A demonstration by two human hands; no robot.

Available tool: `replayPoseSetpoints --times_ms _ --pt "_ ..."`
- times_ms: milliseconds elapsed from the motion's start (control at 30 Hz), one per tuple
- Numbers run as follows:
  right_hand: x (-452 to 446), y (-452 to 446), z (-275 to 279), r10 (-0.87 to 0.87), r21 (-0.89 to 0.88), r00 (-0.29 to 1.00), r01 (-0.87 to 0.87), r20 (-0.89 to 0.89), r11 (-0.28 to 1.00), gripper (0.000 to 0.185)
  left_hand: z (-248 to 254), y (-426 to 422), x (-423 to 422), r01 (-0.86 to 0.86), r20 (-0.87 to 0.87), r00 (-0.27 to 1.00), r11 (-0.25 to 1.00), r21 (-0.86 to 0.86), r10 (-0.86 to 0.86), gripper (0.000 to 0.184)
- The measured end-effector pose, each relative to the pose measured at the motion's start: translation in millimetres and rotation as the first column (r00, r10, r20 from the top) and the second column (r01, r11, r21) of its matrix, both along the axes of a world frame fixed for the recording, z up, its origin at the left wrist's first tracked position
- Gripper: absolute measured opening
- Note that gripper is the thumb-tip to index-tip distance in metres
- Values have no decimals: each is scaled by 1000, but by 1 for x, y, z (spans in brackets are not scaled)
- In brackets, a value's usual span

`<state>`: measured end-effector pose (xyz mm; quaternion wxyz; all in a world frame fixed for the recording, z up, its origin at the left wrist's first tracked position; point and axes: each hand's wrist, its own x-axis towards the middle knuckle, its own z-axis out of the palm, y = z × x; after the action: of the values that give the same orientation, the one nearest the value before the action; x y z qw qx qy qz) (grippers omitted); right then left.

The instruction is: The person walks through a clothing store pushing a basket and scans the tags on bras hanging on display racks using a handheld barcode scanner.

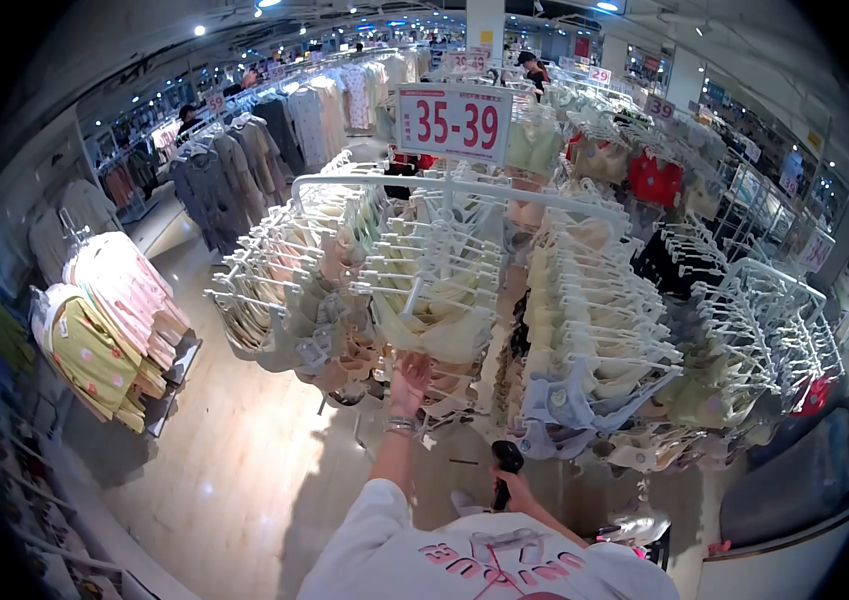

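My left hand (410,383), with bracelets at the wrist, reaches up to the front of the middle row of hanging bras. Its fingers look stretched out and touch the lower edge of a pale yellow-green bra (436,335). Lower down and nearer my body, my right hand (518,490) is wrapped round the handle of a black handheld device (507,458) with a rounded head. What kind of device it is, I cannot tell. More beige bras hang below the left hand on a lower tier.
A price sign (454,122) reading 35-39 stands above the white rack rail (374,181). To the right hang a cream row (594,300) and a light blue bra (554,400). Pyjamas (94,350) hang at left beside the pale floor (234,450). People (534,72) stand far back.
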<state>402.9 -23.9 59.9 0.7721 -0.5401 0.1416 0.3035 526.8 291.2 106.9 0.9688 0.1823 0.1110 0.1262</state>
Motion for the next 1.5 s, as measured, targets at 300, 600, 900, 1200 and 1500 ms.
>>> replayPoseSetpoints --times_ms 300,600,900,1200,1500 --pt "15 -20 9 -19 -58 1000 19 15 998 14 12 7 18 -64 -39 997 994 -93 61 64" --pt "24 -5 9 8 -61 998 -4 64 998 13 -24 -2 2 -116 -80 992 954 -275 98 59" --pt "69 67 55 -96 316 992 66 80 946 23 1 -21 -46 137 330 941 973 -188 -69 57" --pt "90 111 80 -49 637 980 163 -193 753 25 23 -35 -48 -24 90 995 987 -160 39 54" --pt "102 122 83 -105 696 978 203 -181 689 12 35 -46 -57 -33 81 996 983 -183 48 53"
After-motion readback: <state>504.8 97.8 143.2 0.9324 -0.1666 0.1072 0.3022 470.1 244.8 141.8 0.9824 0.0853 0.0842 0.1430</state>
